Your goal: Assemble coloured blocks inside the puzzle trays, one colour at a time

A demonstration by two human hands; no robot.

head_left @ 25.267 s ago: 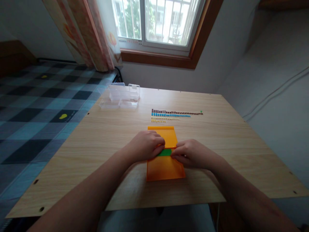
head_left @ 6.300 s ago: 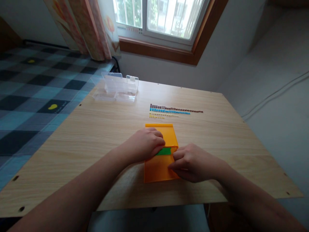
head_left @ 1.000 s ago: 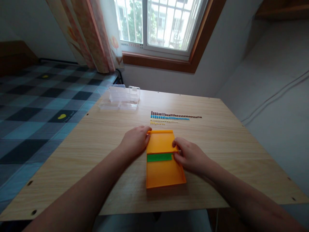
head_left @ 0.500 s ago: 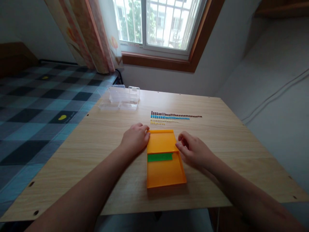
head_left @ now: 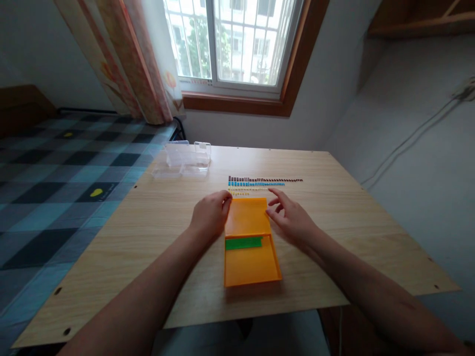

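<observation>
The orange tray [head_left: 252,264] lies mid-worktop [head_left: 156,232] with a green strip [head_left: 244,243] across it. The left hand [head_left: 210,213] curls against the tray's far left corner; whether it grips is hard to tell. The right hand [head_left: 291,217] is just beside the tray's right edge, fingers spread and empty. Rows of small pieces [head_left: 260,182] lie just beyond.

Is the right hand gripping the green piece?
No, the right hand is open beside the orange tray, while the green piece lies inside it.
</observation>
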